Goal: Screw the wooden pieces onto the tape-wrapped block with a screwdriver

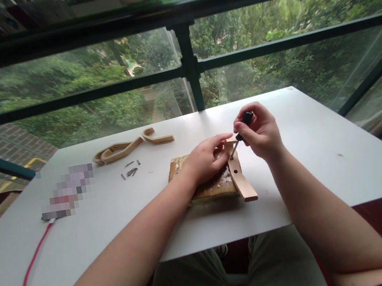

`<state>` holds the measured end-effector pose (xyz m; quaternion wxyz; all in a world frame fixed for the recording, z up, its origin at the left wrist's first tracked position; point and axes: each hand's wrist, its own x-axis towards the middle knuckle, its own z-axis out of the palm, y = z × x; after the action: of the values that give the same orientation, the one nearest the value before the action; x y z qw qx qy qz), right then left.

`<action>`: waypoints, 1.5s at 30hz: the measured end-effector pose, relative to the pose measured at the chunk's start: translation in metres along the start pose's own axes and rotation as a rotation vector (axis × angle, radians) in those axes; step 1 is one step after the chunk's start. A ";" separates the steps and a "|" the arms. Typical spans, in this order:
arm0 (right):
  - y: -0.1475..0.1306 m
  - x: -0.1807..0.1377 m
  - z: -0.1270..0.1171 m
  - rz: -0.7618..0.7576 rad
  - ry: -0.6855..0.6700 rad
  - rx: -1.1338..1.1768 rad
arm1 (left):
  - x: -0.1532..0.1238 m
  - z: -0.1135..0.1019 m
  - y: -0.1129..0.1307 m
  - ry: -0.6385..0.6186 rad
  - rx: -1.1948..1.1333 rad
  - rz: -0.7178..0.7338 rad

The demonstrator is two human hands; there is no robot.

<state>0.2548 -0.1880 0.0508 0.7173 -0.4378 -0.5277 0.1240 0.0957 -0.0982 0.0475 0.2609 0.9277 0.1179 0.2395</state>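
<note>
My right hand (259,131) is closed round the black handle of a screwdriver (245,124). Its thin metal shaft slants down to the left, and the tip meets a hole or screw head in a pale curved wooden hook (244,185). That hook lies along the right edge of a brown tape-wrapped block (216,188), its near end sticking out past the block. A second dark hole shows in the hook below the tip. My left hand (204,161) rests on the block, its fingers and thumb gripping the hook's far part, which they partly hide.
Several loose screws (132,172) lie on the white table (323,156), left of the block. Behind them are more curved wooden pieces (119,150). A blurred-out phone-like object (70,191) with a red cable (33,269) lies at left. Green railing and glass stand behind the table.
</note>
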 end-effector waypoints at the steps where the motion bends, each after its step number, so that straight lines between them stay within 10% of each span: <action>1: -0.001 0.000 0.000 0.005 -0.015 0.007 | 0.000 0.000 0.000 0.002 -0.002 -0.004; 45: -0.006 -0.005 -0.002 0.141 -0.150 0.191 | 0.001 0.000 0.001 0.017 0.002 0.004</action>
<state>0.2531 -0.1953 0.0522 0.7037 -0.3931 -0.5336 0.2559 0.0971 -0.0984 0.0481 0.2584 0.9262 0.1185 0.2478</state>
